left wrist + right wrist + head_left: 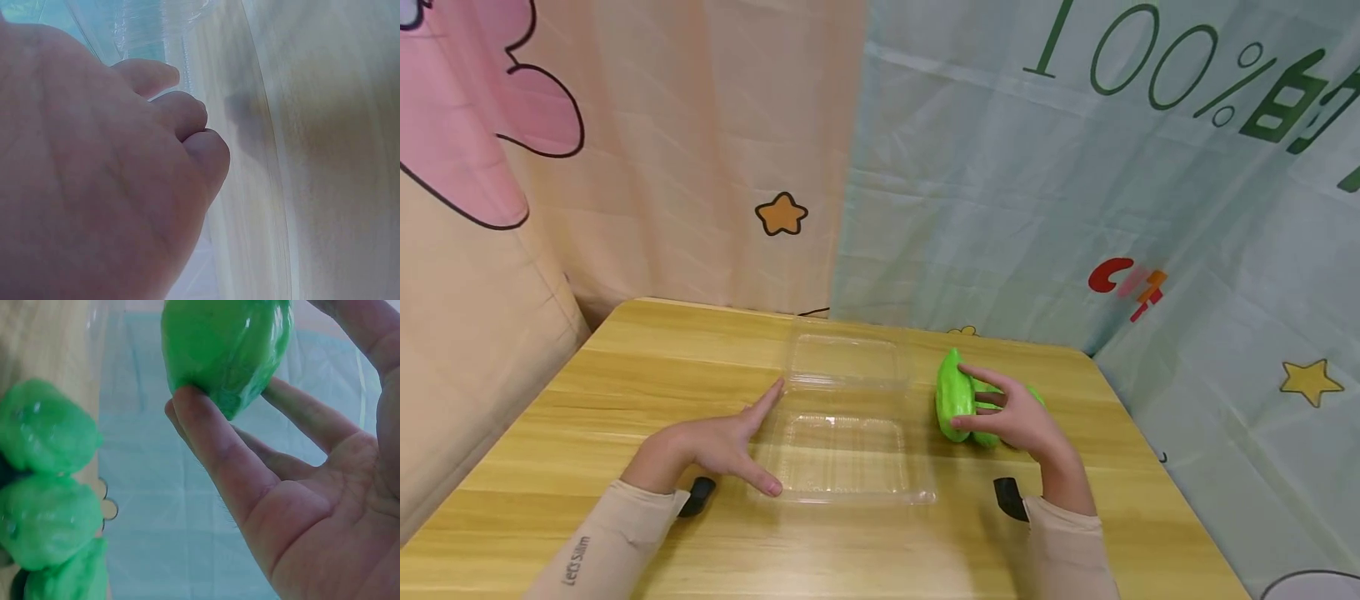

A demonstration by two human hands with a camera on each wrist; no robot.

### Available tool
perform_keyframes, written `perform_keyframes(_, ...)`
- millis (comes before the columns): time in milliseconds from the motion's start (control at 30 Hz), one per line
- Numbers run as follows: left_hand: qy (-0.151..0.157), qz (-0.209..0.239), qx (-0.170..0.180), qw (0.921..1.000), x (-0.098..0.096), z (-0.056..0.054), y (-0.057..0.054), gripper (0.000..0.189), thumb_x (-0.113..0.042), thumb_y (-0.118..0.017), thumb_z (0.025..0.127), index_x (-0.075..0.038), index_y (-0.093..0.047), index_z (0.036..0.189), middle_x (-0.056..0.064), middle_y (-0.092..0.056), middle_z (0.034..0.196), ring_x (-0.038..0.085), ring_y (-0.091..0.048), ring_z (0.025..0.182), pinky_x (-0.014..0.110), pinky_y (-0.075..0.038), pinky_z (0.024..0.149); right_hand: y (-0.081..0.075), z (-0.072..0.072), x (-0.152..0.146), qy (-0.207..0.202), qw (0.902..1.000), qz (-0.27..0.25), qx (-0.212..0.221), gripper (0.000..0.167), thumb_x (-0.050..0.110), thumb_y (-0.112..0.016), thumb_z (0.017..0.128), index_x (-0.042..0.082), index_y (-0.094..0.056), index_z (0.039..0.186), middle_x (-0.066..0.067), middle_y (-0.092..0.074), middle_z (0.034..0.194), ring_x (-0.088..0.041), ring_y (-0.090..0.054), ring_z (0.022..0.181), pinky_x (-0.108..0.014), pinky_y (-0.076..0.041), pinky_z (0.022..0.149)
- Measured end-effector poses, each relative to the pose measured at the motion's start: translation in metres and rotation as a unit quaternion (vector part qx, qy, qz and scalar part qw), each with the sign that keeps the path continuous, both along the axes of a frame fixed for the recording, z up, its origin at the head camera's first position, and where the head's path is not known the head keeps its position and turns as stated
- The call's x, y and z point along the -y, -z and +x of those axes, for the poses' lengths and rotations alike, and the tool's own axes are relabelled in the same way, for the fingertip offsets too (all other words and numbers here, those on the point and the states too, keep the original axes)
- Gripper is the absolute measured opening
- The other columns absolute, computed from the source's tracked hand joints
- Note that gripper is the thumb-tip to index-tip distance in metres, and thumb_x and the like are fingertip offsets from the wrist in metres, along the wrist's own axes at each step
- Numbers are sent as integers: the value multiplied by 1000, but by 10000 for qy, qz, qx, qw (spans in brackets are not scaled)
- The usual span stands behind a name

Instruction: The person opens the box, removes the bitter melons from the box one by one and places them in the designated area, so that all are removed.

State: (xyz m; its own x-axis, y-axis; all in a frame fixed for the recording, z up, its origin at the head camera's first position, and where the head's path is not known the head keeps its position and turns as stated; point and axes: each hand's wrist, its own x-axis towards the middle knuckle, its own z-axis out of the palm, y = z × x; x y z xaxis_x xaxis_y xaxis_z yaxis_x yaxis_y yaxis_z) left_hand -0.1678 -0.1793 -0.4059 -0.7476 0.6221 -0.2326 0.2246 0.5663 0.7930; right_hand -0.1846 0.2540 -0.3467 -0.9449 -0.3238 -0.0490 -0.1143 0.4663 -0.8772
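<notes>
My right hand (1013, 417) pinches a glossy, bright-green, ridged fruit-like piece (953, 398) between thumb and fingers. In the right wrist view that piece (225, 347) is held up at the fingertips, apart from the others like it. More green pieces (50, 519) lie on the table, and in the head view the right hand partly hides them. My left hand (718, 450) is spread along the left side of a clear plastic clamshell box (917, 498), with thumb and forefinger apart at its edge. The box stands open, its lid (846, 337) folded back toward the curtain.
The wooden table (700, 358) backs onto printed curtains (970, 208), peach at left and pale blue at right. A black strap end (698, 497) shows by the left wrist and another black piece (1011, 498) by the right.
</notes>
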Motion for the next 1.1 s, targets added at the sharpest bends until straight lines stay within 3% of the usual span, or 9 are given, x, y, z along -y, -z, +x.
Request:
perform_keyframes(333, -54, -78, 18, 10000, -2, -2, 1, 144, -44, -89, 75, -16, 28, 156, 16, 17, 165, 57, 9, 143, 73, -6, 111, 7, -7, -24, 166, 9999, 15, 20, 84, 19, -85, 83, 15, -41, 155, -19, -25, 161, -47, -41, 137, -45, -54, 92)
perform_keyframes(600, -32, -93, 51, 9999, -2, -2, 0, 144, -44, -89, 76, -16, 28, 155, 17, 16, 165, 58, 9, 143, 73, -5, 110, 8, -11, -48, 270, 9991, 327, 71, 85, 19, -85, 84, 13, -40, 156, -20, -23, 162, -49, -37, 138, -53, -48, 98)
perform_keyframes(1100, -1, -50, 91, 9999, -2, -3, 1, 144, -44, -88, 76, -16, 29, 155, 16, 18, 165, 59, 10, 142, 74, -5, 109, 11, -18, -107, 286, 9985, 394, 238, 86, 16, -82, 86, 4, -35, 156, -24, -18, 163, -55, -32, 138, -63, -40, 102)
